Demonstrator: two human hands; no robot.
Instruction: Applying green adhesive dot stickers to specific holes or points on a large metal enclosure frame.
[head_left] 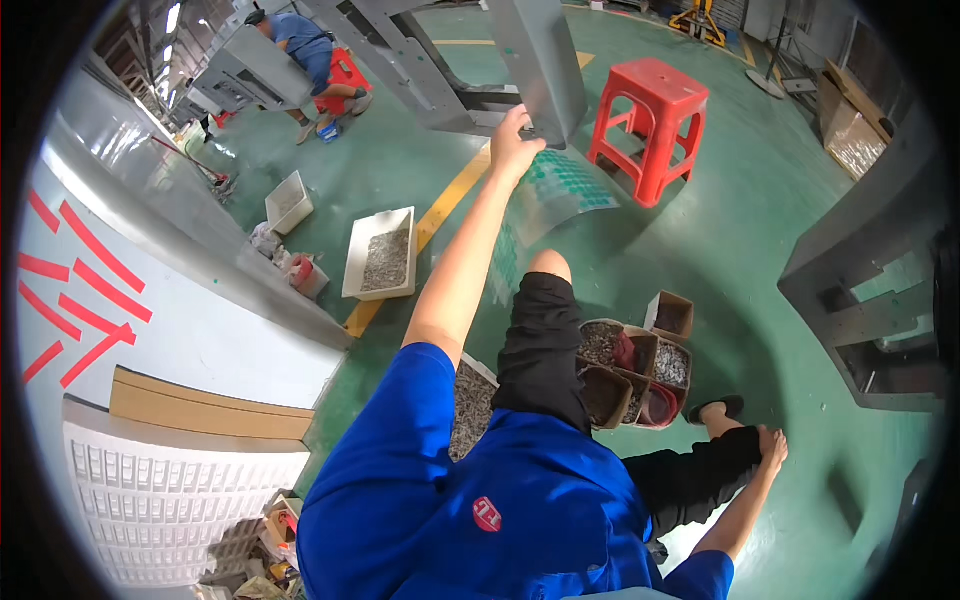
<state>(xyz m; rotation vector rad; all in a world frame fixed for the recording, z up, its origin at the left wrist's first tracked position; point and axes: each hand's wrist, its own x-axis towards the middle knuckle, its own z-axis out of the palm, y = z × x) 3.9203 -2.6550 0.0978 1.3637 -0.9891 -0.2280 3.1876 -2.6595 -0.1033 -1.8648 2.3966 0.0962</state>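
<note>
- Grey metal panel point(540, 60) gripped at its lower edge by left hand point(515, 140), dotted sheet point(560, 190) hanging below.
- Right hand point(772, 447) resting open on knee; boxes of screws point(630, 370) untouched nearby.

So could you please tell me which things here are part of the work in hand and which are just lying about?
In hand:
- left hand on the grey metal panel
- clear sheet of green dots
- small boxes of screws

Lying about:
- red stool
- white tray of screws
- cardboard sheets
</note>
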